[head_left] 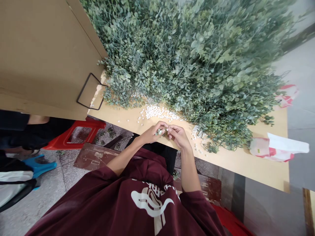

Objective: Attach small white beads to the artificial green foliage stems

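My left hand (153, 133) is closed around a small sprig of artificial greenery (159, 132) at the table's near edge. Fingertips almost touching it, my right hand (179, 137) pinches a tiny white piece (167, 129) against the sprig's end. Just beyond both hands lies a scatter of small white pieces (159, 112), with more of them (197, 132) to the right. A big heap of artificial leafy stems (187, 59) covers the far side of the table, and one loose sprig (212, 147) rests near the front edge.
The tan table (265, 164) runs to the right, where a red and white plastic bag (261, 146) lies. A large brown board (44, 55) and a black wire frame (78, 98) stand left. Below are a red stool (71, 144) and a blue stool (40, 167), beside another person's arm (38, 119).
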Demonstrator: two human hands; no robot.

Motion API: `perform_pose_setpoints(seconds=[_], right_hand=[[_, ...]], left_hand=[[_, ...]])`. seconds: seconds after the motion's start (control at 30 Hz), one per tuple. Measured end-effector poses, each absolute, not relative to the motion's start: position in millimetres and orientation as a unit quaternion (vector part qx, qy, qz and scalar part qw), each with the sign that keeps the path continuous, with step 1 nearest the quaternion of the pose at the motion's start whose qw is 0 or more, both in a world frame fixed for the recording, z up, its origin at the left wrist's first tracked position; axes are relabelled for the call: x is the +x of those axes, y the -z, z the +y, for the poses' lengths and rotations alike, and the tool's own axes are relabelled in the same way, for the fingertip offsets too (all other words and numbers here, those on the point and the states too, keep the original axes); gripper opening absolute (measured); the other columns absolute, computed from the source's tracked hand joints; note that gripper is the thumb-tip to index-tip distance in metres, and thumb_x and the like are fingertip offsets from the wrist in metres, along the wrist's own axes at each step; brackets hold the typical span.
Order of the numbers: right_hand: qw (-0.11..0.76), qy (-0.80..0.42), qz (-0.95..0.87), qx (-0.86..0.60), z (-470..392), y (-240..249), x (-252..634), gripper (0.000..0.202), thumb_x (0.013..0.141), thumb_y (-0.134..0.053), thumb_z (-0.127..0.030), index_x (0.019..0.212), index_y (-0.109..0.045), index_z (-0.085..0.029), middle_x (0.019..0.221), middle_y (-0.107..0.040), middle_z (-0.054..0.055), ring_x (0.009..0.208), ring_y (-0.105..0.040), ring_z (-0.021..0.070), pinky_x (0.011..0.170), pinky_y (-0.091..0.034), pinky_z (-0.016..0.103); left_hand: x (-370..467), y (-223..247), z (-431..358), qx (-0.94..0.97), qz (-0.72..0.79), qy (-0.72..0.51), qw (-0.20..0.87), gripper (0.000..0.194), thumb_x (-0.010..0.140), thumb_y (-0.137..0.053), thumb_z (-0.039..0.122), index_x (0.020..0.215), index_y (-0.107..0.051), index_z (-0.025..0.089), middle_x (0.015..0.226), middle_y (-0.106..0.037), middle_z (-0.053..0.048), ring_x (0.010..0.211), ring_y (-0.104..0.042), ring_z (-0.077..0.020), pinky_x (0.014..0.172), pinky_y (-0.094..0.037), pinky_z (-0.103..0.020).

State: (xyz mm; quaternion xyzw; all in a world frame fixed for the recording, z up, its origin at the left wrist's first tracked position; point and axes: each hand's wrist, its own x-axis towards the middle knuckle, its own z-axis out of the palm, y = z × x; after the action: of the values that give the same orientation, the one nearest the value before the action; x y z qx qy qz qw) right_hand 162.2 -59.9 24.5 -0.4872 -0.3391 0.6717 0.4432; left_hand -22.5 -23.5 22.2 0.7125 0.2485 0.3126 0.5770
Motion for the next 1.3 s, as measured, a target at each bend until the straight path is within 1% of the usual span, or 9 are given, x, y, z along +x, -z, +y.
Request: perform_pose_setpoints(seconds=[0.33, 0.43, 0.57, 0.67, 0.77, 0.83, 0.9, 1.03, 1.3], right_hand=[[0.438, -0.661, -0.353, -0.497, -59.9, -24.2, 160.4, 0.021, 0.075, -0.075, -0.037, 0.080, -0.068, -0.019, 0.065, -0.057, -0.002, 0.051, -0.045, 0.0073, 0.050, -0.035, 0.022], [0.438, -0.650, -0.368, -0.500, -59.8, -25.1, 159.5, 0.021, 0.076, -0.073, -0.038, 0.079, -0.066, -0.019, 0.064, -0.056, -0.003, 0.052, -0.045, 0.0077, 0.051, -0.035, 0.022], [0.432, -0.636, -0.395, -0.503, -59.5, -28.1, 158.2, 0.024, 0.079, -0.070, -0.041, 0.077, -0.063, -0.019, 0.060, -0.053, -0.004, 0.051, -0.043, 0.0087, 0.052, -0.035, 0.023], [0.423, -0.636, -0.407, -0.501, -59.2, -28.7, 156.7, 0.025, 0.080, -0.068, -0.042, 0.076, -0.062, -0.019, 0.058, -0.051, -0.004, 0.052, -0.043, 0.0091, 0.053, -0.035, 0.024], [0.431, -0.618, -0.409, -0.514, -59.0, -26.3, 154.9, 0.025, 0.079, -0.069, -0.042, 0.075, -0.061, -0.019, 0.059, -0.052, -0.004, 0.052, -0.043, 0.0091, 0.052, -0.035, 0.024], [0.442, -0.602, -0.409, -0.524, -59.1, -24.2, 154.0, 0.024, 0.078, -0.068, -0.042, 0.076, -0.061, -0.019, 0.060, -0.052, -0.004, 0.051, -0.043, 0.0090, 0.051, -0.035, 0.023], [0.443, -0.600, -0.409, -0.526, -59.0, -23.2, 153.8, 0.023, 0.079, -0.068, -0.041, 0.076, -0.060, -0.019, 0.061, -0.052, -0.004, 0.051, -0.042, 0.0089, 0.051, -0.035, 0.023], [0.432, -0.613, -0.412, -0.518, -58.7, -25.2, 155.3, 0.022, 0.079, -0.067, -0.039, 0.074, -0.059, -0.019, 0.061, -0.051, -0.004, 0.051, -0.041, 0.0084, 0.051, -0.034, 0.023], [0.419, -0.621, -0.420, -0.513, -58.3, -29.6, 155.5, 0.024, 0.079, -0.068, -0.040, 0.075, -0.060, -0.019, 0.061, -0.051, -0.004, 0.053, -0.042, 0.0095, 0.052, -0.035, 0.024]], left_hand=[[-22.1, -21.0, -23.4, 0.710, 0.237, -0.326, 0.577, 0.032, 0.096, -0.044, 0.042, 0.116, -0.043, 0.016, 0.094, -0.066, -0.009, 0.084, -0.062, -0.0166, 0.078, -0.044, -0.027], [-22.3, -22.3, -23.1, 0.717, 0.238, -0.320, 0.572, 0.038, 0.097, -0.043, 0.041, 0.124, -0.042, 0.016, 0.092, -0.066, -0.008, 0.083, -0.061, -0.0164, 0.078, -0.044, -0.027], [-22.5, -26.1, -23.1, 0.721, 0.243, -0.303, 0.574, 0.050, 0.097, -0.042, 0.040, 0.140, -0.035, 0.016, 0.086, -0.065, -0.005, 0.077, -0.060, -0.0149, 0.077, -0.044, -0.026], [-22.4, -26.8, -23.0, 0.723, 0.253, -0.292, 0.573, 0.054, 0.097, -0.042, 0.040, 0.145, -0.032, 0.016, 0.083, -0.065, -0.004, 0.075, -0.060, -0.0144, 0.076, -0.045, -0.025], [-22.2, -25.0, -22.2, 0.726, 0.257, -0.296, 0.565, 0.054, 0.097, -0.042, 0.041, 0.145, -0.036, 0.016, 0.102, -0.068, -0.010, 0.089, -0.063, -0.0176, 0.084, -0.047, -0.027], [-22.0, -23.2, -21.4, 0.728, 0.256, -0.300, 0.561, 0.053, 0.096, -0.043, 0.042, 0.143, -0.040, 0.016, 0.121, -0.063, -0.013, 0.106, -0.062, -0.0210, 0.093, -0.046, -0.029], [-21.7, -21.2, -20.5, 0.731, 0.248, -0.304, 0.559, 0.053, 0.096, -0.043, 0.042, 0.143, -0.042, 0.017, 0.133, -0.058, -0.014, 0.117, -0.059, -0.0229, 0.100, -0.044, -0.030], [-21.2, -17.7, -19.5, 0.736, 0.235, -0.311, 0.554, 0.052, 0.097, -0.042, 0.041, 0.142, -0.043, 0.017, 0.138, -0.054, -0.013, 0.123, -0.055, -0.0233, 0.104, -0.042, -0.032], [-20.8, -14.1, -19.6, 0.745, 0.239, -0.317, 0.536, 0.048, 0.098, -0.040, 0.037, 0.140, -0.046, 0.015, 0.133, -0.059, -0.013, 0.118, -0.059, -0.0224, 0.102, -0.044, -0.031]])
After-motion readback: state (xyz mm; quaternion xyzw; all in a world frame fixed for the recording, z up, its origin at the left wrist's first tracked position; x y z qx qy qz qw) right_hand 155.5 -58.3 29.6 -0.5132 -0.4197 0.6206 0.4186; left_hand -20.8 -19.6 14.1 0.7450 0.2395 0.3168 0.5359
